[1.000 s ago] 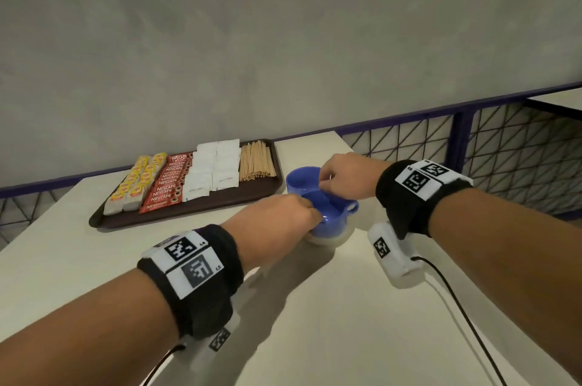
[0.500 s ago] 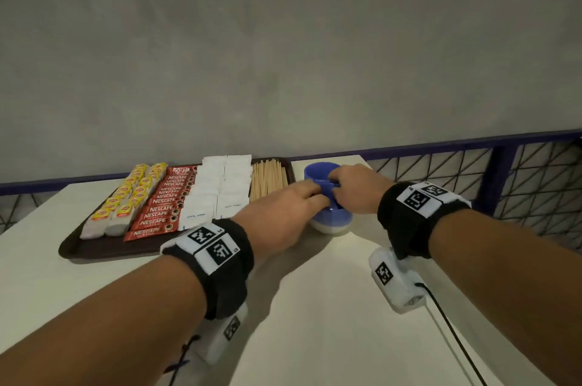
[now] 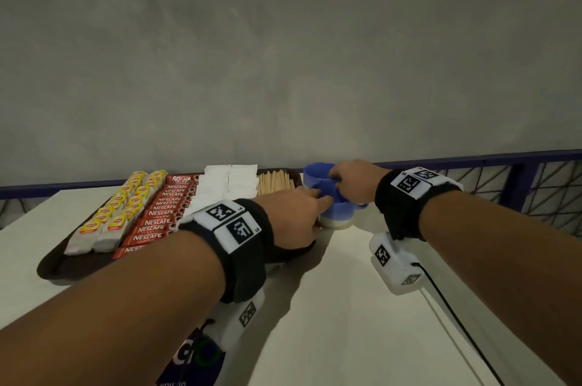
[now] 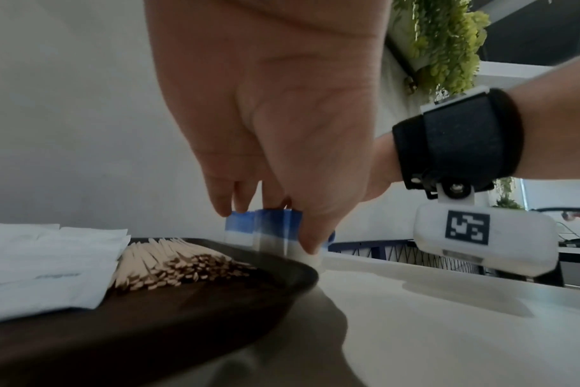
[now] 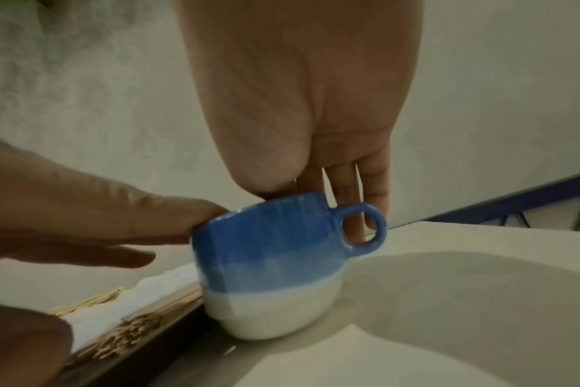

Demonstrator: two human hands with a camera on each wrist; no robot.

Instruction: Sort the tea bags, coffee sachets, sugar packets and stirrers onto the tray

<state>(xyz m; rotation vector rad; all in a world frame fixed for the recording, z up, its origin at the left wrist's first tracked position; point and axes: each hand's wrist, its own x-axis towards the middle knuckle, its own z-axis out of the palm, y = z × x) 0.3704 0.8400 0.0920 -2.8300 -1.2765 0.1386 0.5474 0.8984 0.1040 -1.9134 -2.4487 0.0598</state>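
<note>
Both hands meet at one blue-and-white mug (image 5: 275,264), the landmark for everything here. The right hand (image 3: 352,181) reaches over the mug from above, thumb on the near rim and fingers (image 5: 345,188) hanging behind it next to the handle, so it pinches the rim. The left hand (image 3: 293,215) comes in from the tray side with fingers fairly straight, their tips (image 5: 196,212) on the mug's rim and upper wall; whether it grips or only steadies is hard to tell. The mug sits on the white table (image 3: 346,322), tilted in the right wrist view with its base close against the edge of the dark brown tray (image 3: 59,263). On the tray, nearest the mug, lies the pile of wooden stirrers (image 3: 274,181); beyond them white sugar packets (image 3: 230,181), then red coffee sachets (image 3: 163,212), and farthest from the mug yellow-tagged tea bags (image 3: 126,209), all in neat rows, so the sorting looks finished. The risk lies in the mug: a rim pinch is a light hold on heavy glazed ceramic, and it could slip, tip onto the table, or knock the tray edge and scatter the stirrers beside it. The left forearm also passes low over the tray's near corner and could brush the rows out of line.
</note>
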